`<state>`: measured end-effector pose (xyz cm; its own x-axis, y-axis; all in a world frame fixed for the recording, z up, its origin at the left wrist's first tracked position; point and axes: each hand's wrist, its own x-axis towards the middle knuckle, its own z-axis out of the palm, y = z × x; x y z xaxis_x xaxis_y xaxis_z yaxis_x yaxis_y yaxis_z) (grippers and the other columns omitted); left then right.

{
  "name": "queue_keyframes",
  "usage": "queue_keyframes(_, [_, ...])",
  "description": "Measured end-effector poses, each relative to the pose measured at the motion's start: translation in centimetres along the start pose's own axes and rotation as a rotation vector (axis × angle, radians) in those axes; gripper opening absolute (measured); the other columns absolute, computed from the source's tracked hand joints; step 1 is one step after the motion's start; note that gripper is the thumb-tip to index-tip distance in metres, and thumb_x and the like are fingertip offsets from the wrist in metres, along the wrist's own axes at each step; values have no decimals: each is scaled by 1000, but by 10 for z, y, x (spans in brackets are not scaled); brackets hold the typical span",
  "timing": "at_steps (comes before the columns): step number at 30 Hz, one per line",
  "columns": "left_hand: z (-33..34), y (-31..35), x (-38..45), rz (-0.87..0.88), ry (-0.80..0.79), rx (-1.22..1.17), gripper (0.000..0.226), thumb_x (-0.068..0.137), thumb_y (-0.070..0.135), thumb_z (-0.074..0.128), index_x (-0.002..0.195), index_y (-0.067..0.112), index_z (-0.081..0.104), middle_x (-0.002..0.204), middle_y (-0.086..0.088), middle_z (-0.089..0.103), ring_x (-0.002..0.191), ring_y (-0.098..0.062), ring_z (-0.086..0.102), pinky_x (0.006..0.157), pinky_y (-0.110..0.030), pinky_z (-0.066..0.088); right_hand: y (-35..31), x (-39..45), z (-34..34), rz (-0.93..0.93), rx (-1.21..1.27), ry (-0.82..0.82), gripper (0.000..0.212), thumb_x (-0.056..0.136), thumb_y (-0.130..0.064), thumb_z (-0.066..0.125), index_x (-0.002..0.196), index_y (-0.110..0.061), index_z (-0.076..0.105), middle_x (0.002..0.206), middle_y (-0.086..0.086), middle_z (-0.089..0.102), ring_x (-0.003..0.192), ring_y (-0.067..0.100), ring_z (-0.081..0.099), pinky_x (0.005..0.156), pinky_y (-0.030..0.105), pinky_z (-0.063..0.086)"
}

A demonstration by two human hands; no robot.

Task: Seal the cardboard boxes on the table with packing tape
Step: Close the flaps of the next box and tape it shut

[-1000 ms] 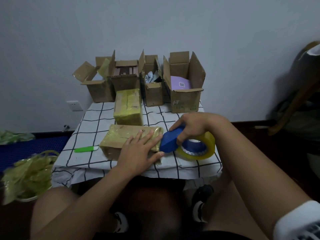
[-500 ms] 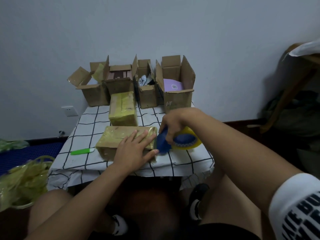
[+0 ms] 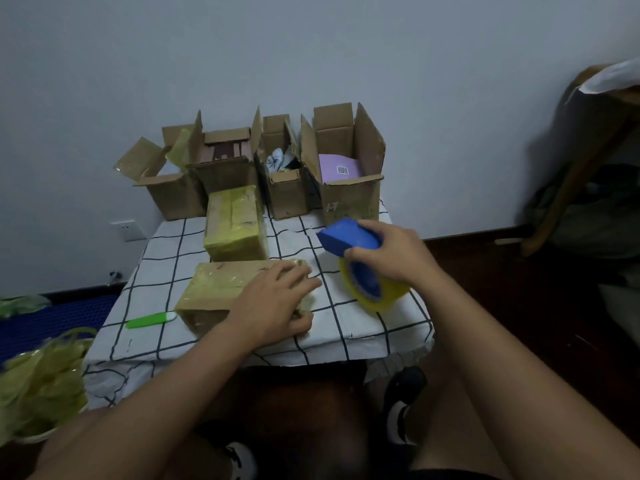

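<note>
Head view: two taped boxes (image 3: 239, 289), four open boxes (image 3: 349, 174), one tape dispenser (image 3: 360, 258).

Glossy taped cardboard box (image 3: 221, 289) (crinkled film), cloth tablecloth (image 3: 360, 327)

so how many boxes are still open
4, in a row along the table's far edge: far left, second, third, right end. None looks hidden.

2 closed brown cardboard boxes wrapped in glossy yellowish tape: nearer taped box (image 3: 214, 292) lying flat at table's front, farther taped box (image 3: 235, 225) just behind it. 4 open brown cardboard boxes (image 3: 349, 188) in a row along the back edge, flaps up. Blue tape dispenser with clear yellow roll (image 3: 367, 271) held above the table's right side, tilted.
</note>
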<state>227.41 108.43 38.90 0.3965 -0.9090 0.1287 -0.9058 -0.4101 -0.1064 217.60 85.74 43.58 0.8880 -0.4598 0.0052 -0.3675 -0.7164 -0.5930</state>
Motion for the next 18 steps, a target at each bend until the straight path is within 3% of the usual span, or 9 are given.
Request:
queue_keyframes(3, [6,-1,1,3,29,-10,39,78,50,58,96,17,70,133,1,59,119,-32,50,89,-47,50,0,2,28,21,114,109,72,81,-63,66,146,-41,43,133,-1,60,115,22,57,91,39,51])
queue_keyframes(8, [6,7,-2,-38,55,2,49,89,63,43,92,23,71,143,1,54,124,-26,53,85,-37,53,-2,4,50,24,72,167,71,83,-62,61,148,-43,39,121,3,62,108,23,58,84,38,50])
queue_keyframes(11, [0,20,-4,-197,54,-88,45,97,58,34,114,32,67,160,0,28,131,-20,48,83,-34,51,1,5,53,32,62,178,71,84,-60,60,149,-43,39,120,5,62,106,24,58,81,37,48])
queue_keyframes(14, [0,35,0,-337,-18,-95,56,101,37,33,155,26,21,165,-4,1,147,-21,22,113,-35,28,2,5,53,38,71,182,70,84,-59,60,149,-42,39,119,6,62,105,24,57,80,37,47])
queue_keyframes(16, [-1,45,5,-472,-22,-80,70,99,35,34,156,12,3,164,-11,-5,151,-24,1,122,-35,6,2,5,53,43,75,181,70,85,-58,61,149,-42,39,118,6,62,104,23,57,78,35,45])
queue_keyframes(18, [-1,50,9,-615,-26,-83,73,100,43,32,155,5,3,163,-16,-3,151,-28,-5,123,-38,2,2,5,53,43,84,178,69,85,-58,61,149,-41,39,118,5,62,104,22,56,77,34,43])
